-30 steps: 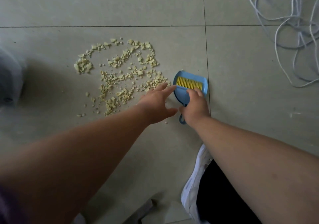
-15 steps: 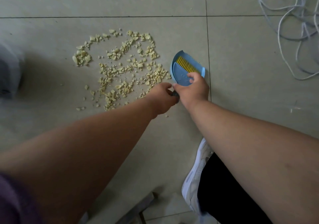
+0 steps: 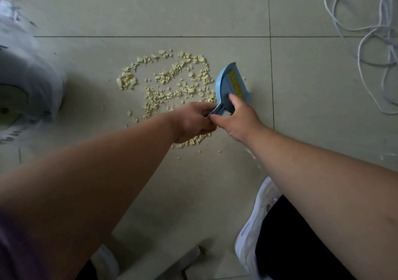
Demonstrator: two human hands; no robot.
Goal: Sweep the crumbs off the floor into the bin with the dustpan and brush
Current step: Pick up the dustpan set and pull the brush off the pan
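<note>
Pale yellow crumbs (image 3: 172, 83) lie scattered over the grey tiled floor. A small light-blue dustpan (image 3: 224, 79) is tilted up on its edge at the right of the crumbs, with a darker blue brush with yellow bristles (image 3: 235, 83) nested in it. My left hand (image 3: 191, 122) is closed around the dustpan's handle end. My right hand (image 3: 239, 120) grips the brush at its dark blue base, touching my left hand. A bin lined with a pale plastic bag (image 3: 28, 81) stands at the far left.
A tangle of white cable (image 3: 366, 42) lies on the floor at the upper right. My white shoe (image 3: 256, 221) and dark trouser leg are at the lower right. Tile joints run across the floor above and right of the crumbs.
Both hands have closed on the dustpan and brush, which lay flat a second ago and now stand tilted up. The view has shifted, so the bin shows more at the left.
</note>
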